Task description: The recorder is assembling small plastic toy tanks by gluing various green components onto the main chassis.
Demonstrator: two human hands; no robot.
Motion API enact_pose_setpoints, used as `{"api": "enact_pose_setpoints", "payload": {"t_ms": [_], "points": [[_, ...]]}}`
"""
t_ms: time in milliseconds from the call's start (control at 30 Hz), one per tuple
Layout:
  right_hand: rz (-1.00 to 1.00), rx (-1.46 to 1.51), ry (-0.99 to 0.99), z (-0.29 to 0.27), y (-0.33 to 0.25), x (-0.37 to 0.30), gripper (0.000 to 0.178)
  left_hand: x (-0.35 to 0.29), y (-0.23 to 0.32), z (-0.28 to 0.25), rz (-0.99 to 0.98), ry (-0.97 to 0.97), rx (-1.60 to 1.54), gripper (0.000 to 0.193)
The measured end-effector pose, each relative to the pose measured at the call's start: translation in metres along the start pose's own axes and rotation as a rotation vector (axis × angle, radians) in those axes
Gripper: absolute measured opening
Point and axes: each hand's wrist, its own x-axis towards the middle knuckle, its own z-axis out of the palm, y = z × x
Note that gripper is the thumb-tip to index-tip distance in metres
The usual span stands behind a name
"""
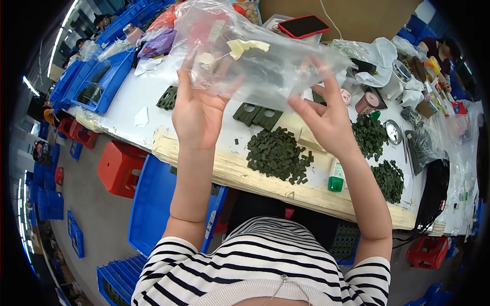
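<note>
A large clear plastic bag [275, 74] is stretched between my two raised hands, above the white table. My left hand [199, 115] grips its left part, with the fingers partly seen through the film. At the bag's right end, my right hand [327, 115] has thumb and fingers around the edge, slightly blurred by motion. Torn pale-yellow scraps [247, 48] show on the bag. Below it lie dark green blocks with round holes [258, 116] and a heap of small dark green pieces [278, 154]. Under my right hand is a small green-and-white container [335, 182].
More heaps of green pieces [368, 136] lie to the right, near a round metal lid [392, 131] and a pink-labelled jar [367, 103]. A red-edged phone [303, 26] is at the back. Blue bins [104, 84] stand left; a red stool [120, 168] is on the floor.
</note>
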Motion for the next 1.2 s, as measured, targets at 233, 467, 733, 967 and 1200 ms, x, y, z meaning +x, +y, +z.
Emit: {"api": "enact_pose_setpoints", "payload": {"t_ms": [233,467,733,967,1200], "points": [[0.349,0.355,-0.209,-0.019,0.003,0.032,0.07,-0.022,-0.005,-0.006,-0.047,-0.03,-0.047,0.049],[0.423,0.46,-0.165,-0.023,0.0,0.032,0.089,-0.03,-0.01,-0.021,-0.087,-0.001,-0.057,0.048],[0.273,0.442,-0.285,-0.062,0.002,0.022,0.089,-0.035,-0.005,-0.027,-0.1,0.059,0.036,0.051],[-0.038,-0.05,-0.235,-0.035,-0.05,-0.011,0.091,-0.067,-0.042,0.007,0.022,-0.118,0.396,0.062],[-0.406,-0.436,0.038,-0.112,-0.048,-0.057,0.024,-0.089,-0.041,0.045,-0.235,-0.464,0.503,0.061]]}}
